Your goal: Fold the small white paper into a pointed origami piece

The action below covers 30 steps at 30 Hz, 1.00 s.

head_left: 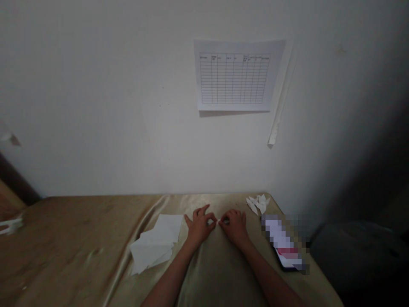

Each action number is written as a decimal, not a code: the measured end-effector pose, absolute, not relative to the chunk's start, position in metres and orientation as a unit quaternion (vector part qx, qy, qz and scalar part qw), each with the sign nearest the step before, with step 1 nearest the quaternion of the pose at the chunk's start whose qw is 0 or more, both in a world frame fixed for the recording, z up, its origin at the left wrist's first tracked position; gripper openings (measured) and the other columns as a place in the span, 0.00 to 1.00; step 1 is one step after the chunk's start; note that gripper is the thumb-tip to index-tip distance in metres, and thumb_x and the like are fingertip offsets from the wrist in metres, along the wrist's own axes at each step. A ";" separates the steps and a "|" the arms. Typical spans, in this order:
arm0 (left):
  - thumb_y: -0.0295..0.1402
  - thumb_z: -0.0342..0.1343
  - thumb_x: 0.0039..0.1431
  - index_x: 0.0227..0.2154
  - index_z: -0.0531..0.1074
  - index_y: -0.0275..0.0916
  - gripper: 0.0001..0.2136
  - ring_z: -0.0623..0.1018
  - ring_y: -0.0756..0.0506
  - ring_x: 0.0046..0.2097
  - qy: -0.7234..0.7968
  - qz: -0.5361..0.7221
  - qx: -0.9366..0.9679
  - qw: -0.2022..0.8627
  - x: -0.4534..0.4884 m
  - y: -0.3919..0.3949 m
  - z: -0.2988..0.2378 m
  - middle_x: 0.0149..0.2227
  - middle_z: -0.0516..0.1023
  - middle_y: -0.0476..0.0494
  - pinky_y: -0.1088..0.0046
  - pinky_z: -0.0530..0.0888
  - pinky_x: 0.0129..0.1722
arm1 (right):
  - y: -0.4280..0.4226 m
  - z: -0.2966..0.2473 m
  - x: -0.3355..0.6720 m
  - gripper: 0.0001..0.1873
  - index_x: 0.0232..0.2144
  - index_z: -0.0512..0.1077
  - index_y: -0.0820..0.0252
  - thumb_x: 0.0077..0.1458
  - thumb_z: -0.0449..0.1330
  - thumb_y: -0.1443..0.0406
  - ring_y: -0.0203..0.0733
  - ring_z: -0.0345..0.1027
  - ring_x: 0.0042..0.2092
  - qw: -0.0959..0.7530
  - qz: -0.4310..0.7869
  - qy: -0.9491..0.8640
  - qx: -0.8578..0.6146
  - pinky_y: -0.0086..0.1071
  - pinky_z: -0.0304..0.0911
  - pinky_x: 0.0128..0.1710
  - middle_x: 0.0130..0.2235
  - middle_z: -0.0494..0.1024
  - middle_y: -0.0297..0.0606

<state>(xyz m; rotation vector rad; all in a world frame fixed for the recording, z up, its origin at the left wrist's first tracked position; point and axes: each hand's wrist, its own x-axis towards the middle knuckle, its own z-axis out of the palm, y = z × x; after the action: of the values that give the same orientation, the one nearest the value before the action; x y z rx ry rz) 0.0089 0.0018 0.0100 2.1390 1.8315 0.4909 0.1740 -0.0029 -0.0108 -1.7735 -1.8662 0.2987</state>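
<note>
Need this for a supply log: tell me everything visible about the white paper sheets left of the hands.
The white paper sheets look thin, blank and straight-edged. Several lie flat, overlapping in an uneven fan, on the shiny gold-brown cloth. The left hand is close to their far right corner; contact and count are unclear.

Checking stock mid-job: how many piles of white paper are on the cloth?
2: overlapping sheets left of the left hand, and small pieces beyond and right of the right hand. Individual papers may be hidden underneath.

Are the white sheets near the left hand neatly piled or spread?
Loosely spread, overlapping: the white sheets show corners at different angles.
</note>
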 end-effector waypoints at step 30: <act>0.41 0.58 0.58 0.40 0.78 0.58 0.08 0.55 0.31 0.69 0.621 0.176 0.749 0.147 0.003 0.000 0.008 0.68 0.61 0.56 0.25 0.39 0.61 | 0.001 -0.008 0.189 0.07 0.34 0.80 0.49 0.56 0.60 0.62 0.49 0.65 0.55 0.283 0.170 -0.714 -0.618 0.50 0.39 0.64 0.44 0.79 0.35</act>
<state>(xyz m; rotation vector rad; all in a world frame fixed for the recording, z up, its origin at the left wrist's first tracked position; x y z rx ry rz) 0.0034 -0.0002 0.0079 2.1568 1.7872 0.5077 0.1891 0.0008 -0.0080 -1.6535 -1.9104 0.4564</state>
